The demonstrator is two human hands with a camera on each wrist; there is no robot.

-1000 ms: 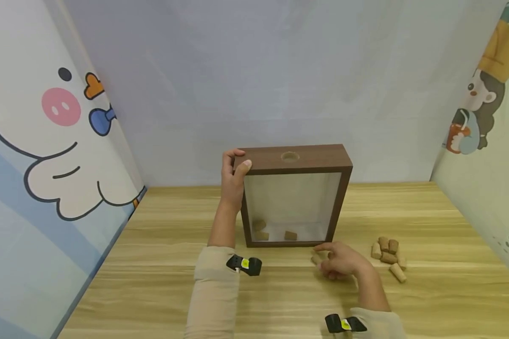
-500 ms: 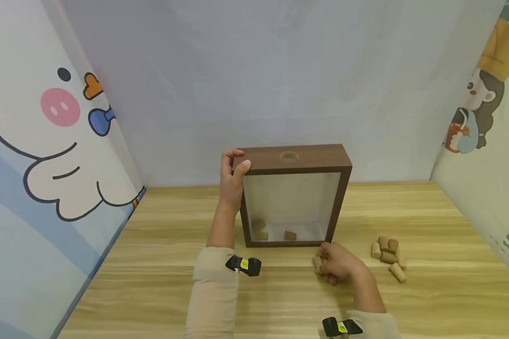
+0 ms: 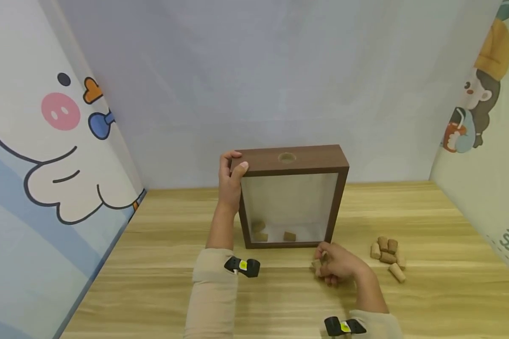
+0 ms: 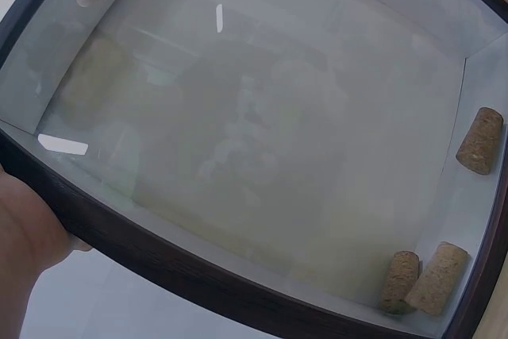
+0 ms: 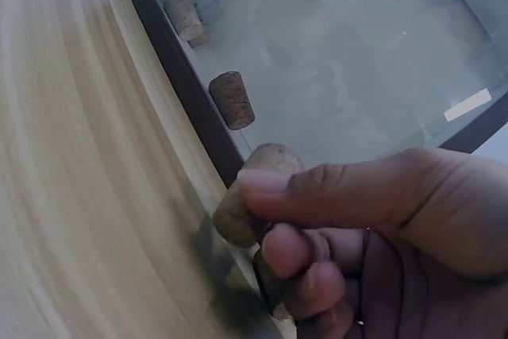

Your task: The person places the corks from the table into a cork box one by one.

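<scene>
A shallow brown-framed display box (image 3: pixel 341 202) with a clear front stands upright on the table, a round hole (image 3: pixel 287 157) in its top. My left hand (image 3: pixel 230 186) grips its top left corner, thumb at the front edge. Inside, at the bottom, lie a single cork (image 4: pixel 480 141) and two more together, one cork (image 4: pixel 439 279) leaning by another cork (image 4: pixel 399 282). Near the box's lower right corner, my right hand (image 3: pixel 337 262) pinches a cork (image 5: pixel 274 158) between thumb and fingers. Below its curled fingers, a second cork (image 5: pixel 270 287) shows partly, mostly hidden.
To the right of my right hand, several loose corks (image 3: pixel 388 257) lie in a cluster on the wood-grain table (image 3: pixel 161 282). A grey curtain (image 3: pixel 280 84) hangs behind the box. Printed panels stand at both sides.
My right hand's index finger, stretched out a second ago, has curled in, and the hand now pinches the cork. The left hand keeps its hold on the box.
</scene>
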